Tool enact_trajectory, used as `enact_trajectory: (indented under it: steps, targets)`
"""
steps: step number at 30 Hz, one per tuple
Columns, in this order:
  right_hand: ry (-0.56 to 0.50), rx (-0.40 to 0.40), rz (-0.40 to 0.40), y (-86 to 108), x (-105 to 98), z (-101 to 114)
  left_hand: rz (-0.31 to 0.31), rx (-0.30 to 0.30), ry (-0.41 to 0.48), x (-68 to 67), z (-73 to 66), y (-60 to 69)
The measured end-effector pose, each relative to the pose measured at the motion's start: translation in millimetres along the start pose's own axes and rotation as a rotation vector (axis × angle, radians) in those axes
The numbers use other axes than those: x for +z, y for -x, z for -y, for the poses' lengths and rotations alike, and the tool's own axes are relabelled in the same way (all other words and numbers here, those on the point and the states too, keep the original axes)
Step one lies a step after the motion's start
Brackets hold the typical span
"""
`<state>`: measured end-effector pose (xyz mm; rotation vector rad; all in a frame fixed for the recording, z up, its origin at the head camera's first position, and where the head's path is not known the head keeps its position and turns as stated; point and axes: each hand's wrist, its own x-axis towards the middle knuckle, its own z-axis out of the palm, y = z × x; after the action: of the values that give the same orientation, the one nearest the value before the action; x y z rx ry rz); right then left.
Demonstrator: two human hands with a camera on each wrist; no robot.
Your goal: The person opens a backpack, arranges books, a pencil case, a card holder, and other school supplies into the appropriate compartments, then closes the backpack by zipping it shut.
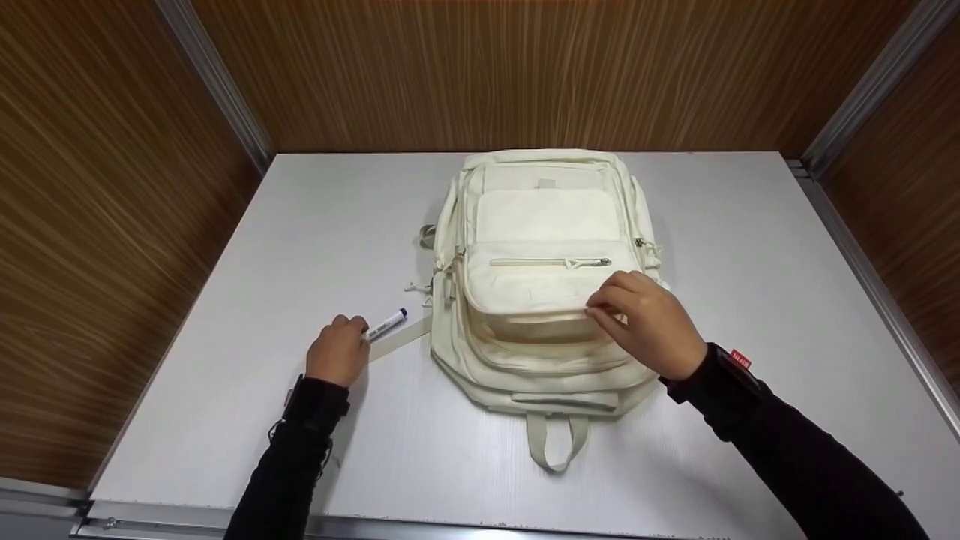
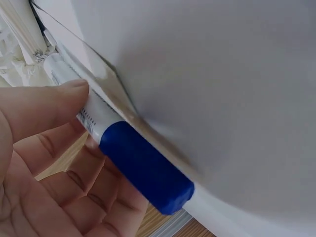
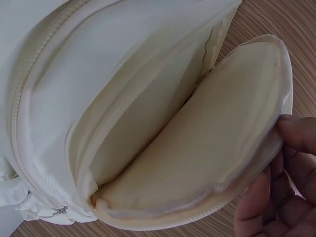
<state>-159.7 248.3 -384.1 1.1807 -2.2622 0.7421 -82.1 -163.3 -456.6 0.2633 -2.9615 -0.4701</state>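
Note:
A cream backpack (image 1: 551, 217) lies on the table, its carry loop toward the near edge. Its front pocket (image 3: 197, 123) gapes, and the inner lining shows in the right wrist view. My right hand (image 1: 649, 319) pinches the zippered edge of that pocket's front panel and holds it away from the bag. Off to the bag's left, my left hand (image 1: 337, 351) holds a white marker (image 1: 386, 324) between thumb and fingers. One end of the marker is blue, large and close in the left wrist view.
The white table (image 1: 300, 225) is bordered by wood-grain panels (image 1: 480, 75) at the back and sides. A flat strap (image 1: 401, 337) runs from the bag's left side to beneath the left hand. The carry loop (image 1: 556, 450) lies on the near side.

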Motion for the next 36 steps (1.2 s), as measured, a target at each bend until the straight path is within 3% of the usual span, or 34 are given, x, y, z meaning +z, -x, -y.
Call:
enact_trajectory:
  steps: [9,19,27,31,36]
  targets:
    - [-0.033,0.018,-0.002,-7.3,-5.6,-2.6,-0.084,0.078,0.0,-9.0,-14.7,1.7]
    - [-0.064,0.065,0.009,-15.2,-12.0,-4.2,-0.112,0.128,0.043,-25.8,-44.9,8.5]
    - [-0.067,0.092,-0.008,-19.5,-14.5,-5.8,-0.184,0.235,0.06,-28.4,-67.1,11.2]
    - [-0.068,0.105,-0.001,-21.6,-15.5,-6.4,-0.148,0.279,0.115,-29.2,-79.2,13.8]
    - [-0.07,0.105,-0.004,-23.8,-16.2,-6.6,-0.026,0.328,0.15,-26.7,-94.8,16.2]
